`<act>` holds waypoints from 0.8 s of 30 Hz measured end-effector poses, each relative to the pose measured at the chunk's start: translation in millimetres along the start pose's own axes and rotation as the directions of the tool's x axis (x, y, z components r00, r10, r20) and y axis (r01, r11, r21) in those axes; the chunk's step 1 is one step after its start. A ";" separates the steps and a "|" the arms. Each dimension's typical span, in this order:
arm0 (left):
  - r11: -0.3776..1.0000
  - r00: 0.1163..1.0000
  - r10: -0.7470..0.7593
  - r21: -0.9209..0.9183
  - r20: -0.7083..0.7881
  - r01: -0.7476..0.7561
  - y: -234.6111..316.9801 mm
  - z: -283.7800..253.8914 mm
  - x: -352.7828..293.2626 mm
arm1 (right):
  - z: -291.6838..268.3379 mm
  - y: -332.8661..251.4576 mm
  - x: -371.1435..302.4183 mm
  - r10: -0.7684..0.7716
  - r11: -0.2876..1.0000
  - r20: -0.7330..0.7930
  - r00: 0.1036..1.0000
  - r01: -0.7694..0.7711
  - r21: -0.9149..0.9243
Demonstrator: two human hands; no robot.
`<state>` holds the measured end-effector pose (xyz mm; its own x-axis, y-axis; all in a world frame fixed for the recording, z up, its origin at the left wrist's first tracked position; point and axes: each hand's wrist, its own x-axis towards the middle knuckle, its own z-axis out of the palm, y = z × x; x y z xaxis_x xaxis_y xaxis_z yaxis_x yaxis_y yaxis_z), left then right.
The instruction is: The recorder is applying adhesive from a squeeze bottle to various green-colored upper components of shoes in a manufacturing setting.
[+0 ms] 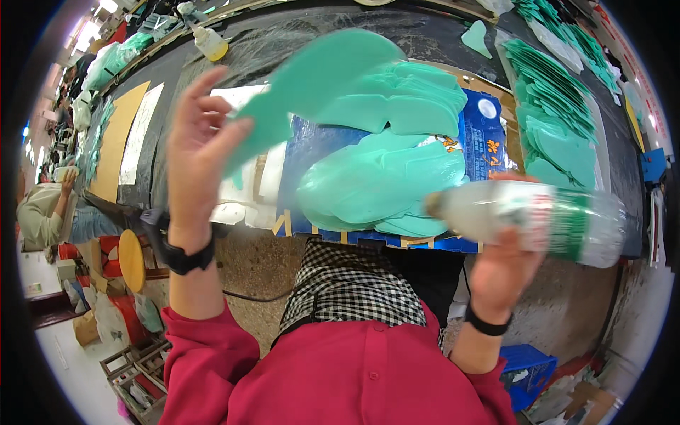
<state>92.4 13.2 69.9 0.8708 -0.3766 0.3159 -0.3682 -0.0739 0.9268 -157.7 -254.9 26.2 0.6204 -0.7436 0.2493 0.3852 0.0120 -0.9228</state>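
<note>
My left hand (202,142) is raised at the left of the work spot, its fingers closed on the edge of a thin green insole-shaped sheet (333,71), which is blurred by motion. My right hand (504,265) grips a clear plastic bottle (524,216) with a white and green label. The bottle lies on its side in the air, its narrow neck pointing left. Beneath it, a loose pile of glossy green sheets (382,180) rests on blue printed cardboard (485,127). Behind that pile lies another fanned stack of green sheets (418,99).
More green sheets (556,99) are stacked at the right of the dark table (248,42). A small bottle of yellow liquid (210,44) stands at the far left. Brown cardboard (117,145) lies on the left side. A blue crate (528,375) sits on the floor at lower right.
</note>
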 end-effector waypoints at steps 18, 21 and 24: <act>0.677 0.915 0.018 0.669 0.402 -0.308 -32.6 81.8 -92.6 | 79.1 17.3 11.0 -0.155 0.882 0.374 0.915 0.299 -0.366; 0.700 0.930 0.014 0.660 0.367 -0.272 -29.6 64.7 -93.8 | 30.1 22.8 31.3 0.110 0.927 0.169 0.979 -0.040 -0.373; 0.737 0.949 -0.017 0.645 0.315 -0.201 -32.7 57.9 -100.5 | -2.5 21.1 40.3 0.061 0.938 0.032 0.998 -0.046 -0.343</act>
<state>-1.9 0.0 -3.9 0.7302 -0.6469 0.2198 -0.6563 -0.5746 0.4890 -126.3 -286.3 16.0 0.6644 -0.7196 0.2018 0.0982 -0.1836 -0.9781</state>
